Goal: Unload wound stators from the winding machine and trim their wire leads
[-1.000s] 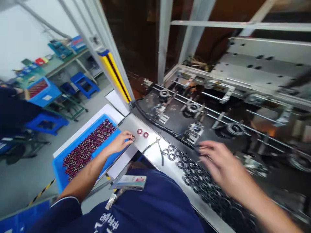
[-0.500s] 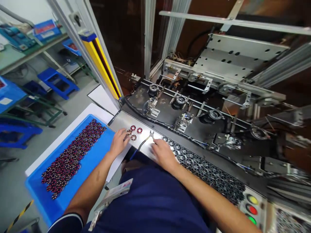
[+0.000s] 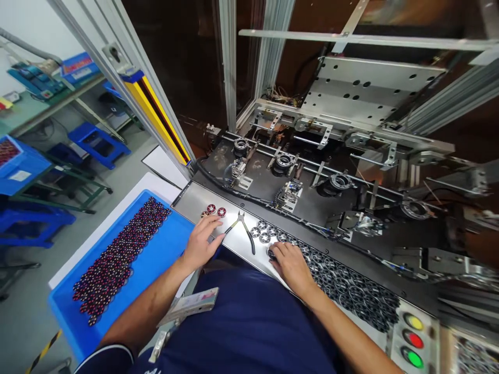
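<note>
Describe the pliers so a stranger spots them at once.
At the near edge of the machine runs a shiny metal ledge. On it, between the left hand and the right hand, the pliers lie with their handles spread. Those long handles set them apart from the small red-rimmed discs and dark round parts nearby.

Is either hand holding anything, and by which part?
The right hand has fingertips at the edge of a dark ring; whether it grips cannot be told. The left hand is beside the red rings; any hold under its fingers is hidden.
</note>
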Tool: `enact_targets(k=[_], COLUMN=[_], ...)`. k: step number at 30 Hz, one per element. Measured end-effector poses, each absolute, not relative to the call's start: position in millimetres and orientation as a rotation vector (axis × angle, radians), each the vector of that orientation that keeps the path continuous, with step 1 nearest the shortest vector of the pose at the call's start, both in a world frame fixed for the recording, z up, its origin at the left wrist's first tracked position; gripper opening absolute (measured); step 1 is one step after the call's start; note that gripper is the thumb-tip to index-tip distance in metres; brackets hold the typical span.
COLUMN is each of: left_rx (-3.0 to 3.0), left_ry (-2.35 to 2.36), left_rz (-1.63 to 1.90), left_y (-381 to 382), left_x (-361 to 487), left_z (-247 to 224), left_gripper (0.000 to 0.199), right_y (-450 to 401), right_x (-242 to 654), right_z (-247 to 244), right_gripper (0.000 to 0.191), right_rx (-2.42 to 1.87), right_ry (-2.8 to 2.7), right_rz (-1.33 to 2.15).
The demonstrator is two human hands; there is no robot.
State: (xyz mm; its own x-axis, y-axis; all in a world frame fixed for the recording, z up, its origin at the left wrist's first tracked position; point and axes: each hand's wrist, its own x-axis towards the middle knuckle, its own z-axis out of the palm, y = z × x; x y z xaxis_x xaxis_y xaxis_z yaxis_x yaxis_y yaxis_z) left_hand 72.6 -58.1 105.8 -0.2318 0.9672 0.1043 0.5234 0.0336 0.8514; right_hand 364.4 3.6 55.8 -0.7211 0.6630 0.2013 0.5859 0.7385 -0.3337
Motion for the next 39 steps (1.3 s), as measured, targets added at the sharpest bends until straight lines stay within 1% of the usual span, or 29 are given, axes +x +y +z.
enact_targets(k=[3, 5, 9, 10, 12, 15, 18, 21, 23, 25, 27, 30, 33, 37, 39], left_rx=[1.355, 1.241, 1.033, 1.000, 0.904, 0.661, 0.520, 0.543, 0.591, 0.639, 0.677, 0.723, 0.782, 0.870, 0.964], left_ry=[1.637, 1.485, 1.146, 1.096, 1.005, 0.815, 0.708, 0.756, 0.817, 0.862, 0.870, 0.828, 0.768, 0.750, 0.808], left_rz=[1.086, 1.051, 0.992, 0.992, 1.036, 1.164, 1.248, 1.307, 1.337, 1.342, 1.312, 1.249, 1.228, 1.230, 1.237], left_y=[-53.4, -48.4, -37.4, -35.5, -33.3, -32.4, -31.7, -30.0, -28.8, -27.9, -27.2, -26.0, -24.6, -26.7, -29.0], left_x=[93.8, 112.6, 143.4, 147.2, 150.1, 149.3, 151.2, 155.6, 157.0, 156.0, 152.7, 145.8, 139.3, 132.6, 127.2], left_z=[109.0, 111.2, 123.1, 127.6, 137.3, 150.0, 157.0, 159.1, 159.1, 159.0, 159.7, 162.7, 166.1, 165.5, 160.5], left_gripper=[0.025, 0.036, 0.067, 0.073, 0.077, 0.068, 0.054, 0.054, 0.055, 0.056, 0.056, 0.053, 0.046, 0.046, 0.049], right_y=[13.3, 19.4, 28.6, 30.3, 33.1, 34.7, 32.7, 29.5, 29.1, 32.0, 38.8, 54.6, 69.2, 77.5, 82.9], right_x=[363.9, 358.4, 336.7, 331.4, 323.8, 318.7, 316.5, 315.4, 317.2, 321.4, 326.7, 331.3, 327.3, 313.2, 305.9], right_z=[71.9, 91.4, 143.0, 154.8, 173.0, 184.8, 184.5, 183.7, 186.7, 192.8, 200.5, 211.8, 221.2, 229.0, 229.4], right_gripper=[0.014, 0.014, 0.018, 0.017, 0.018, 0.021, 0.015, 0.016, 0.021, 0.023, 0.020, 0.034, 0.041, 0.051, 0.050], right_rx=[-0.843, -0.759, -0.552, -0.506, -0.456, -0.461, -0.505, -0.553, -0.569, -0.581, -0.593, -0.562, -0.493, -0.303, -0.233], right_ry=[-2.606, -2.550, -2.429, -2.400, -2.342, -2.239, -2.163, -2.136, -2.115, -2.107, -2.117, -2.144, -2.178, -2.272, -2.323], right_rz=[0.429, 0.473, 0.559, 0.574, 0.598, 0.632, 0.627, 0.603, 0.639, 0.775, 1.020, 1.447, 1.749, 1.948, 1.958])
